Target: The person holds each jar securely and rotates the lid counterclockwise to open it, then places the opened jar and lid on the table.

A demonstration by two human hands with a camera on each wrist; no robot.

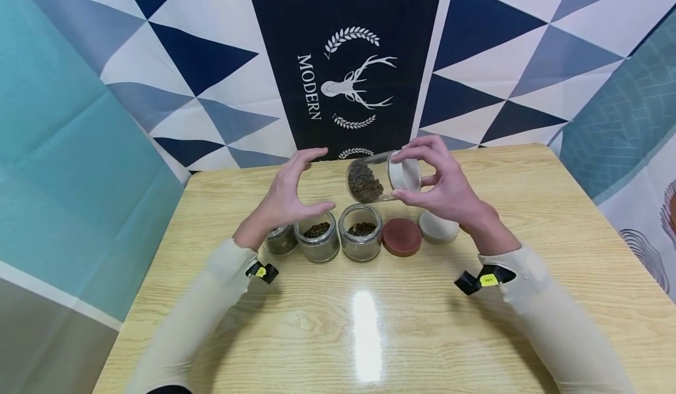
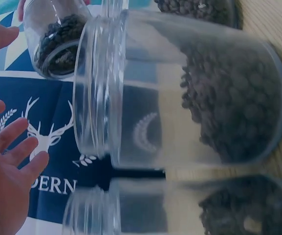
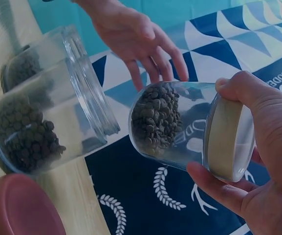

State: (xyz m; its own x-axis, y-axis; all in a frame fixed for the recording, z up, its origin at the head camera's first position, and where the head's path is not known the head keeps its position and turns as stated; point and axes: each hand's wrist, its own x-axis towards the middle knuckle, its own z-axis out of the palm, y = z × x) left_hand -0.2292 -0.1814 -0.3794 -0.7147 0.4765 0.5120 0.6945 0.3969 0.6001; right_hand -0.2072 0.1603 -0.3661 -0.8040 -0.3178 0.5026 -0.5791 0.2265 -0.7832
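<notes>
Tipped on its side above the table, a glass jar (image 1: 372,178) with a white lid (image 1: 405,174) is in my right hand (image 1: 443,179). Thumb and fingers grip it round the lid end. Dark bean-like pieces (image 3: 155,117) lie toward its base. My left hand (image 1: 285,197) is to the left of this jar, apart from it, fingers and thumb spread with nothing between them. Below stand lidless glass jars, one in the middle (image 1: 361,247), one beside it (image 1: 318,247), and one (image 1: 280,242) partly hidden by my left hand. All hold dark pieces.
On the wooden table (image 1: 317,335), a red lid (image 1: 401,237) lies right of the jars. Next to it is a white lid (image 1: 437,229), partly behind my right hand. A patterned cloth (image 1: 211,77) hangs behind the table's back edge.
</notes>
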